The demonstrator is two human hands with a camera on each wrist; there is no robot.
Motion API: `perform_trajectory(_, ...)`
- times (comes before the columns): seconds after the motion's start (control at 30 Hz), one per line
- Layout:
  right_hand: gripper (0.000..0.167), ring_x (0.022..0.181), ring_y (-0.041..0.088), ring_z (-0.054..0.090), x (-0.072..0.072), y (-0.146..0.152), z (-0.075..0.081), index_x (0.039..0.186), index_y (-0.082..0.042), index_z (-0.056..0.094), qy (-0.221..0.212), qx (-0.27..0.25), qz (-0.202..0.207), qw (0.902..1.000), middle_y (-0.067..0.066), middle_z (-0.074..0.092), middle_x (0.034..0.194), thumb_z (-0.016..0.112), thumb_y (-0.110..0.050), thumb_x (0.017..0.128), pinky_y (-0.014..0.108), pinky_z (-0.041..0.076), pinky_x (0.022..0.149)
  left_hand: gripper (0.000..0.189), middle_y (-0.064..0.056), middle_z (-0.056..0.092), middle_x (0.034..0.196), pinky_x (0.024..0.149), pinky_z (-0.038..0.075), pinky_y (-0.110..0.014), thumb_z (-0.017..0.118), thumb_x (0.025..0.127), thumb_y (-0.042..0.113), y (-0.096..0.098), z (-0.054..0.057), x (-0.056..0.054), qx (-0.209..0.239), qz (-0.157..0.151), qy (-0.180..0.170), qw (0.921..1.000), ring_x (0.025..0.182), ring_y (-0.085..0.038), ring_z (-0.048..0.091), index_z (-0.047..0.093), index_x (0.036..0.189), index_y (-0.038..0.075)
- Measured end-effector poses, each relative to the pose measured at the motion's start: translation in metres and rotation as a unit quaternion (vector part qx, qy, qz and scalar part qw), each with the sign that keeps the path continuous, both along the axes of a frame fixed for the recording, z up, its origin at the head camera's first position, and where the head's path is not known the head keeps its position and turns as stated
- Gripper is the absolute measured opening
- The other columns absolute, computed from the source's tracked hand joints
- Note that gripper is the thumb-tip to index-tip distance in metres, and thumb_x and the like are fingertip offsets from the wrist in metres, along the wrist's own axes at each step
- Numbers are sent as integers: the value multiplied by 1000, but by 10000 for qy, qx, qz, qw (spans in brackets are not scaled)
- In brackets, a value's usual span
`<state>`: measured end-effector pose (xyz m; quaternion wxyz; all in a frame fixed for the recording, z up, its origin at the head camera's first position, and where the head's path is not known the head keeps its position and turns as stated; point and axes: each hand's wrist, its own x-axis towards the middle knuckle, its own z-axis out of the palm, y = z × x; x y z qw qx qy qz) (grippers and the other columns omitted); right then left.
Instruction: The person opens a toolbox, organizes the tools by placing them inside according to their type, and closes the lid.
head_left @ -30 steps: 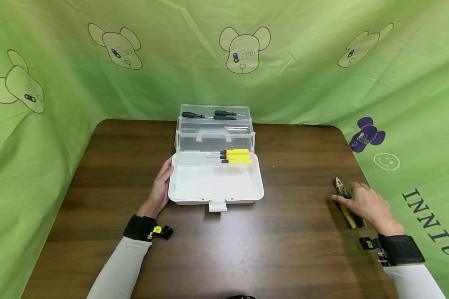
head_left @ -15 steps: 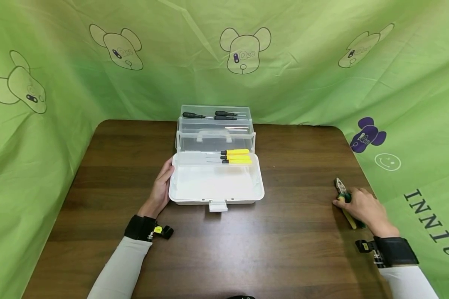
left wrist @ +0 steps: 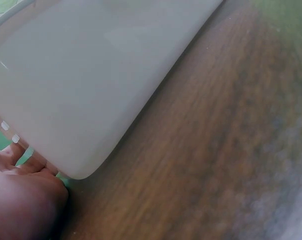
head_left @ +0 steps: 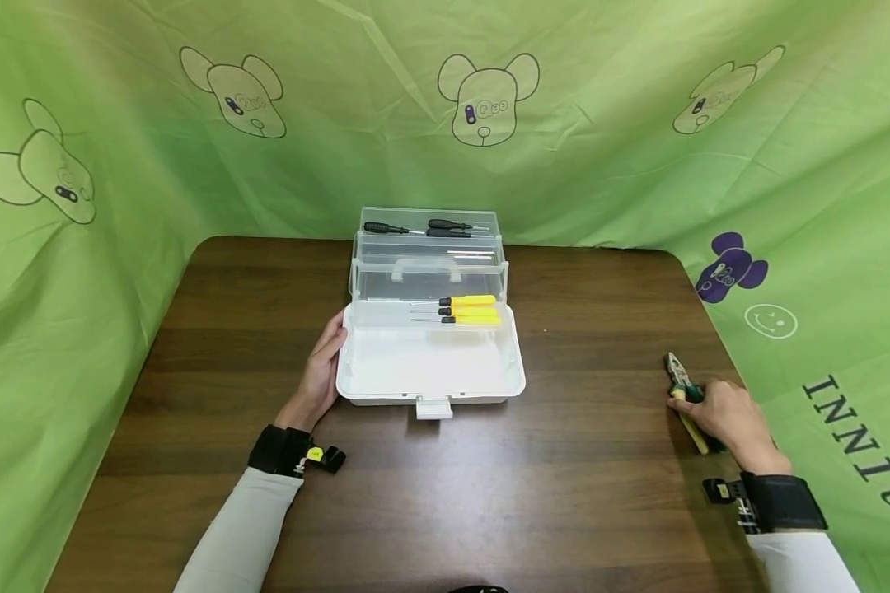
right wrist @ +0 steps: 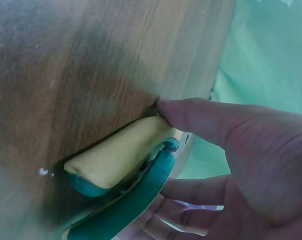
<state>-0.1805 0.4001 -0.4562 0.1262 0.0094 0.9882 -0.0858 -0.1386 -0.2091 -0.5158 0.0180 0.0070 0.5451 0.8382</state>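
Observation:
In the middle of the table stands an opened toolbox (head_left: 430,362), its white base in front and clear tiered trays (head_left: 430,284) raised behind. My left hand (head_left: 316,380) rests against its left side, fingers lying along the wall; the left wrist view shows the fingers (left wrist: 16,157) beside the white wall. At the far right lies a pair of pliers (head_left: 680,375) with green and yellow handles, jaws pointing away. My right hand (head_left: 728,418) pinches the handles, thumb at the yellow side and fingers at the green side, plain in the right wrist view.
Yellow-handled screwdrivers (head_left: 470,311) lie in the lower clear tray. Black-handled screwdrivers (head_left: 448,228) lie in the top one. A white latch (head_left: 433,408) hangs at the box's front. Green cloth (head_left: 341,123) surrounds the wooden table (head_left: 578,428) at back and sides.
My right hand has come down onto the pliers, its thumb and fingers drawing in around the handles. The left hand and the toolbox have stayed in place.

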Motion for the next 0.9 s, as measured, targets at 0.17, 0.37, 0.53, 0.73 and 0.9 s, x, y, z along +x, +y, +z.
perform_trajectory(0.17,57,58,28,49,0,-2,1,61,-12,43,64,-67,-123,9999,10,47,63,74,-46,95,39,38,51,55,-9,30,164,112,32,-26,27,117,21,0,-1,-1,15,-12,63,10000,146,-15,32,17,169,7)
perform_trajectory(0.37,58,57,31,52,0,-2,0,57,-13,42,369,-53,-157,9992,12,49,62,80,-43,89,44,42,50,56,-11,26,167,114,30,-25,28,117,22,0,-2,-1,-12,-24,92,10000,149,-16,28,16,169,6)
perform_trajectory(0.53,58,58,32,53,-2,-4,0,55,-11,47,438,-68,-274,9986,13,51,62,87,-43,81,46,43,50,56,-12,26,168,113,31,-25,27,117,22,0,-2,0,-24,-30,73,10000,149,-16,28,16,169,6)
perform_trajectory(0.73,57,61,36,56,-4,-6,3,56,-9,52,190,-1,-347,9992,17,55,65,90,-46,76,51,46,53,55,-11,27,167,113,32,-26,26,116,20,1,-2,-1,42,11,20,10000,147,-16,30,16,169,7)
perform_trajectory(0.9,59,63,44,60,-4,-7,3,56,-9,51,205,103,-265,9994,24,58,66,91,-48,75,58,48,57,56,-10,25,169,114,30,-25,27,117,21,0,-1,-2,23,24,-22,10000,150,-17,27,16,169,6)
